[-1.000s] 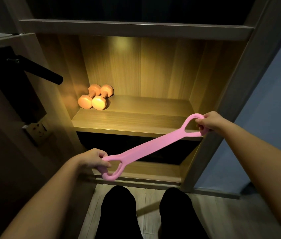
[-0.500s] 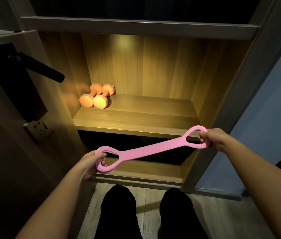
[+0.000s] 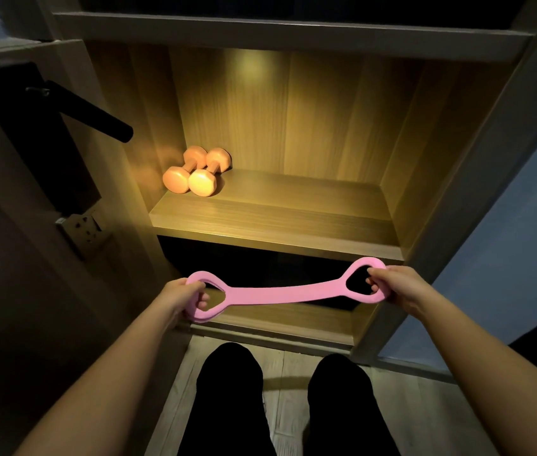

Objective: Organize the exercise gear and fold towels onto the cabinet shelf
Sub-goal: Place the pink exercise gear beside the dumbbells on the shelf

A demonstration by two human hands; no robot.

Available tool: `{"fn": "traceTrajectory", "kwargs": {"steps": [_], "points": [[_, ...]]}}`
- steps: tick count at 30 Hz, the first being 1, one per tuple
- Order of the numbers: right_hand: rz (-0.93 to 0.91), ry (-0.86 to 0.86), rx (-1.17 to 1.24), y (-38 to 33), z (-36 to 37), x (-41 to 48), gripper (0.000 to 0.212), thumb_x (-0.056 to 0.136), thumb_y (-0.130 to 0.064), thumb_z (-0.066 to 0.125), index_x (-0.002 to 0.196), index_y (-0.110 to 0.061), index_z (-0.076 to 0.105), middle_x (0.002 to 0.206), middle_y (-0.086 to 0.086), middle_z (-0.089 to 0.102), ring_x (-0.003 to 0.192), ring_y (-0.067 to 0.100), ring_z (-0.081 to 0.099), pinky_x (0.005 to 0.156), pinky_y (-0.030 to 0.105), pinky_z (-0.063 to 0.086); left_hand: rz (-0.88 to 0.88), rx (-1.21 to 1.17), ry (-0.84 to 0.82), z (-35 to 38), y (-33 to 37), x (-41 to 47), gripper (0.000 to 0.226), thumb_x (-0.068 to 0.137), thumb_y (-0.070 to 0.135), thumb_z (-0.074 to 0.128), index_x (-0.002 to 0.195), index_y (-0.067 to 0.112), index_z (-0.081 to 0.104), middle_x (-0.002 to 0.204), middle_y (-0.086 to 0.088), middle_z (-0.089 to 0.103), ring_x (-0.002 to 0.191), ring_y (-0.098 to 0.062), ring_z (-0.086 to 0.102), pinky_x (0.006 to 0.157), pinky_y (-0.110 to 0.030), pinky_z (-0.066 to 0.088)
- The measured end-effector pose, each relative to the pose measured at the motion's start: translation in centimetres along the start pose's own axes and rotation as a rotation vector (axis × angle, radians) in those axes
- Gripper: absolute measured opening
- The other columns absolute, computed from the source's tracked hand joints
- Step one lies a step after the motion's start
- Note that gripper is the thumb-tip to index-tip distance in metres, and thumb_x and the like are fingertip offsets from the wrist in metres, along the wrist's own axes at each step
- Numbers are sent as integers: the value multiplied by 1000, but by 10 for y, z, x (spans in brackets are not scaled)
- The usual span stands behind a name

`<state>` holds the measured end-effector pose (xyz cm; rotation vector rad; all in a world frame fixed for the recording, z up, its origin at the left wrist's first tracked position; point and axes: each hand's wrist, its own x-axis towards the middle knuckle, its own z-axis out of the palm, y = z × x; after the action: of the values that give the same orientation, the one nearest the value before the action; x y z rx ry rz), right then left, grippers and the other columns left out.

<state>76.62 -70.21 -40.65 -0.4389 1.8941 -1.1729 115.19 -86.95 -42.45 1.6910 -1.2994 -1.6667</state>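
pink resistance band (image 3: 280, 292), looped ends, stretched flat

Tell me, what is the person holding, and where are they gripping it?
A pink resistance band: the left hand grips one end loop, the right hand the other.

Two orange dumbbells (image 3: 203, 183) far left on one lit shelf (image 3: 293, 218), one pink resistance band (image 3: 280, 292) with two loops, one left hand (image 3: 179, 296), one right hand (image 3: 393, 286), one black door handle (image 3: 96, 116).
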Motion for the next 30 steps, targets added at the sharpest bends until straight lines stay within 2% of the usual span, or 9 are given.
{"fn": "traceTrajectory", "kwargs": {"steps": [2,4,8,12,16,21,24,28,30], "points": [[-2,-2,2,4,4,-1,12,93,-13,65,92,-1,67,80,11,70,59,15,59,60,29,52,-16,47,-19,-1,-2,2,13,99,8,50,100,0,60,72,-12,57,58,-19,50,59,-30,43],[-4,-1,0,7,7,-3,12,93,-12,63,90,-1,66,82,12,70,59,15,58,63,29,52,-42,81,-29,-1,-4,3,14,100,7,49,101,-1,59,70,-11,54,58,-18,46,58,-29,40],[9,17,-3,12,7,-4,12,94,-12,63,90,-1,65,85,14,70,61,16,57,64,30,51,-96,91,-62,-1,-5,2,11,100,6,49,102,0,58,74,-12,54,57,-17,47,51,-26,45],[36,44,-3,16,2,-3,12,93,-12,64,91,-1,65,85,13,70,62,16,58,62,29,51,-97,116,-64,-4,-4,0,18,101,10,49,92,-2,58,73,-13,53,60,-19,46,59,-28,42],[72,36,17,16,4,-5,11,91,-14,67,91,-3,67,84,11,71,58,15,59,57,28,51,-136,3,-107,-1,1,-8,19,100,13,52,95,-5,58,71,-11,52,57,-17,45,55,-26,43],[130,-46,52,5,26,-14,9,87,-12,70,91,-3,69,76,8,71,53,14,60,52,27,51,-137,-107,-195,17,15,-23,20,97,19,57,100,-1,61,81,-10,59,62,-15,53,55,-24,52],[162,-145,78,-4,46,-27,15,86,-13,72,95,-1,69,75,9,71,54,14,63,53,27,53,-162,-207,-287,34,24,-33,26,99,22,54,105,-2,63,82,-11,61,69,-19,59,67,-29,56],[165,-287,143,-15,70,-47,27,89,-20,69,104,2,67,82,12,71,67,19,67,69,34,56,-200,-255,-330,58,27,-43,34,102,26,46,111,-2,63,93,-13,67,84,-23,62,80,-34,54],[161,-357,165,-20,80,-56,28,93,-22,64,106,3,66,80,11,71,70,20,67,64,30,55,-220,-276,-328,70,26,-48,33,102,23,43,114,-3,61,99,-14,67,85,-22,61,82,-34,53]]}}
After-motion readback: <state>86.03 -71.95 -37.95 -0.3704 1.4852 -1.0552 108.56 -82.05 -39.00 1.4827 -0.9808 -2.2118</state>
